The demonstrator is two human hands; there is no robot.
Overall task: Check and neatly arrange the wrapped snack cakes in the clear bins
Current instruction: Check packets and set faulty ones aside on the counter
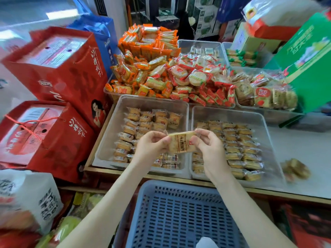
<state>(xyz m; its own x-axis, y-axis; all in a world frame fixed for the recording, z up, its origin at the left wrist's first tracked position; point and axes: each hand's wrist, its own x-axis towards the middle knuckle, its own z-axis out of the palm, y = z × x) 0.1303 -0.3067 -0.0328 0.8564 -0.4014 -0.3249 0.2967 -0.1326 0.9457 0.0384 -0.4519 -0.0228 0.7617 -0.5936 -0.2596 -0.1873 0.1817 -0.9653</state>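
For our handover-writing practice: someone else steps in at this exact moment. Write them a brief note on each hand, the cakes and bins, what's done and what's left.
Left hand and right hand each pinch one end of a wrapped snack cake, held above the bins.
Left clear bin: cakes in uneven rows. Right clear bin: tidy rows.
Done: right bin looks arranged.
Left: finish checking the held cake, place it, straighten the left bin; loose packets on the counter probably need binning.

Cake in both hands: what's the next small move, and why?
Probably lower the cake into the left bin, aligned with its rows. The left hand and right hand pinch its ends above the bins; that bin's rows look looser, with bare floor along its left side.
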